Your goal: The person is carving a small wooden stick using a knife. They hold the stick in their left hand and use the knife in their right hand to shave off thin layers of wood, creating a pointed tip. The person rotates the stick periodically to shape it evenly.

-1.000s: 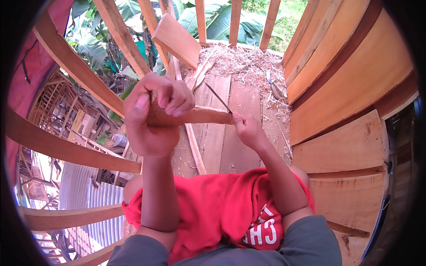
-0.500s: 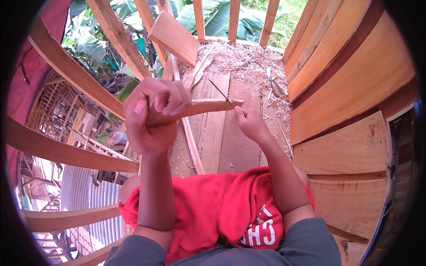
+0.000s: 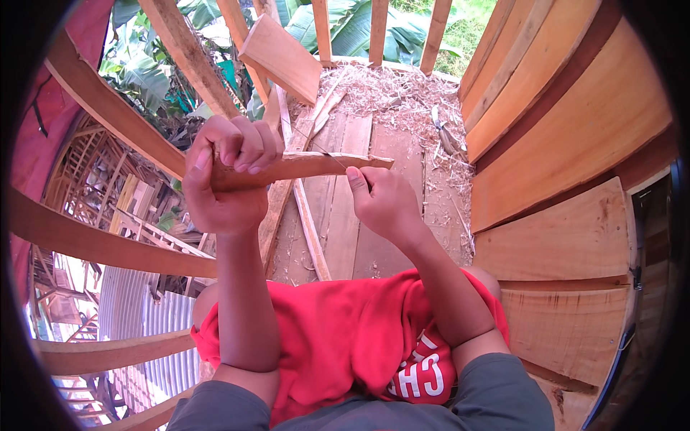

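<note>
Above the plank floor [image 3: 338,215], left hand [image 3: 226,179] clenched around a wood strip [image 3: 309,167], right hand [image 3: 384,205] with fingers pinching a thin blade [image 3: 332,156] against it.

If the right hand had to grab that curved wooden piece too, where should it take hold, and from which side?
On the bare middle stretch of the curved wooden piece, probably from below. The left hand already wraps its thick left end, the right end tapers to a thin tip, and the right hand sits just beneath it, apparently holding a thin blade.
</note>
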`<state>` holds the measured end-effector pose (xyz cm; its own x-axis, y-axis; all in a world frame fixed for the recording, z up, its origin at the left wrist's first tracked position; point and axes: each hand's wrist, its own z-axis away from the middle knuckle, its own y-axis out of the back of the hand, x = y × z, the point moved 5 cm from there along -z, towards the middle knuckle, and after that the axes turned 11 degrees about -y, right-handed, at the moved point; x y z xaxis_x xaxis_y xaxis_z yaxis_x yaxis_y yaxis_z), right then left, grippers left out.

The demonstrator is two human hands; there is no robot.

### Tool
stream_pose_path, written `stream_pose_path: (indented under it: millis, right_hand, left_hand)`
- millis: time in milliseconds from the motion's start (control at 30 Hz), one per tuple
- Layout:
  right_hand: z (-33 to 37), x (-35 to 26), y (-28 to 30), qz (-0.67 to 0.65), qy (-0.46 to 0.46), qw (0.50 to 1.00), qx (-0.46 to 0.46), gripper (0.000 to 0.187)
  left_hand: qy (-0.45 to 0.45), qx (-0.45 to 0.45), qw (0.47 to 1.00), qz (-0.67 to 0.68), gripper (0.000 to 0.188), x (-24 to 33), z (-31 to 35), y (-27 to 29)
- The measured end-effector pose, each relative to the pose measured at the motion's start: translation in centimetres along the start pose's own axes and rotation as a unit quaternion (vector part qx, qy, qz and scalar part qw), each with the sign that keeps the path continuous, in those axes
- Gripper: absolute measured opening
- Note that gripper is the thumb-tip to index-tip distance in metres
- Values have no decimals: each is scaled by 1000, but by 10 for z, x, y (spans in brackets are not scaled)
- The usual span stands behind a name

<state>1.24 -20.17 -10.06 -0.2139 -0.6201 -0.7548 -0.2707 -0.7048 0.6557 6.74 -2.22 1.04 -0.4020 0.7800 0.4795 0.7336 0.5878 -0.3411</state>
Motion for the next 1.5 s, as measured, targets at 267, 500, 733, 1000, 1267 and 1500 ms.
stream_pose_path:
  millis: [267,500,733,1000,1267,1500]
  right_hand:
    - [-7,6,-7,-15,-45,999,3,47]
    - [-16,21,-2,-77,-7,997,15,47]
    - [-3,3,10,-63,-61,996,11,46]
    - [1,-15,36,-110,-51,992,20,48]
    - [-1,-18,35,-72,-41,996,16,48]
    - [-18,22,-8,-67,-24,997,16,48]
  left_hand:
    - [-19,33,999,-21,27,2,-3,4]
    - [-18,-6,1000,0,29,-5,-4,-25]
    - [0,-29,1000,-10,27,-4,-2,-16]
    - [-12,11,1000,-15,27,0,-3,-5]
    - [-5,-12,1000,-24,27,-1,-2,-9]
    - [-32,-5,999,5,31,-4,-4,-21]
